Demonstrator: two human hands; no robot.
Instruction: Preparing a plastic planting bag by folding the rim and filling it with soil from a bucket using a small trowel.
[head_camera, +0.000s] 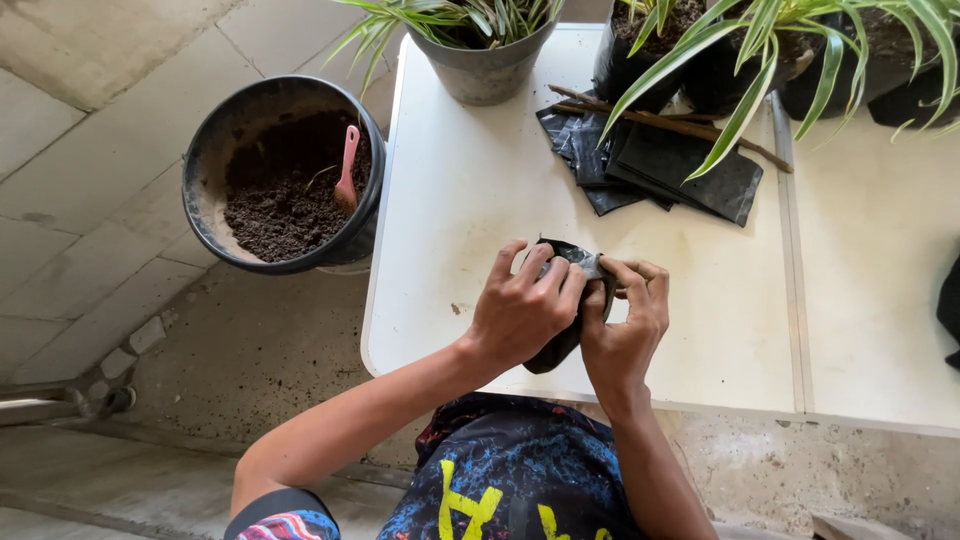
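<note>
Two hands (520, 310) (625, 330), one black bag (560, 340)

White table (480, 200) w/ a 2nd white tabletop (880, 300) butted against its right edge. Floor (90, 180): big pale concrete slabs, rougher grey concrete (260, 350) nr the table. Bright, even daylight, soft shadows.
</note>
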